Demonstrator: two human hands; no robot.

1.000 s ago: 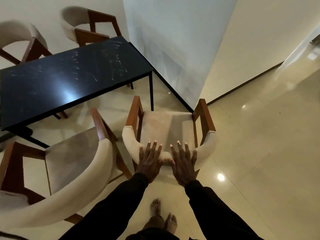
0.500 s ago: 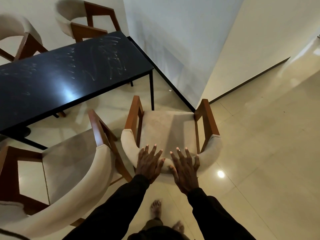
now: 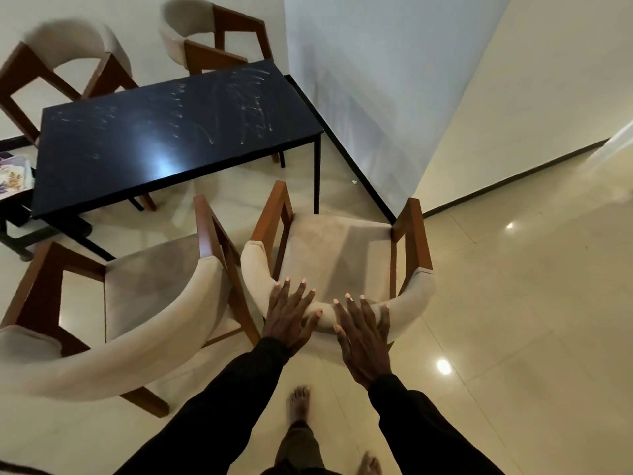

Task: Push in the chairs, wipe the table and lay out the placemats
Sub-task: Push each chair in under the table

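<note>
Since a second ago the view has lifted, so the whole tabletop now shows, while both hands stay spread on the same chair back. At the bottom centre of the frame, two black sleeves reach forward above a bare foot (image 3: 299,402) on the glossy cream floor (image 3: 513,303). The left hand (image 3: 291,318) and the right hand (image 3: 363,341) lie side by side, just right of centre, on the padded, curved back of the near chair (image 3: 335,248). Both hands are fully open, fingers straight and fanned, palms pressing the cushion and fingertips reaching over its top edge toward the seat; neither grips anything. This chair faces the table's near right corner but stands clear of it, with its seat not yet under the top. The step in hand appears to be the first one, pushing in the chairs. The next move likely calls for a steady forward push, angled left so that the wooden arms pass the table leg. A second chair (image 3: 147,279) of the same kind sits at lower left, just beside the first and also pulled out. Beyond them, in the middle left of the frame, stands the black table (image 3: 164,145), its top streaked with pale smears (image 3: 250,108) and not yet wiped. Two far chairs (image 3: 68,53) stand behind it along the upper left. At the left edge lies a flat patterned thing (image 3: 12,176), perhaps the placemats, though too little shows to be sure.
</note>
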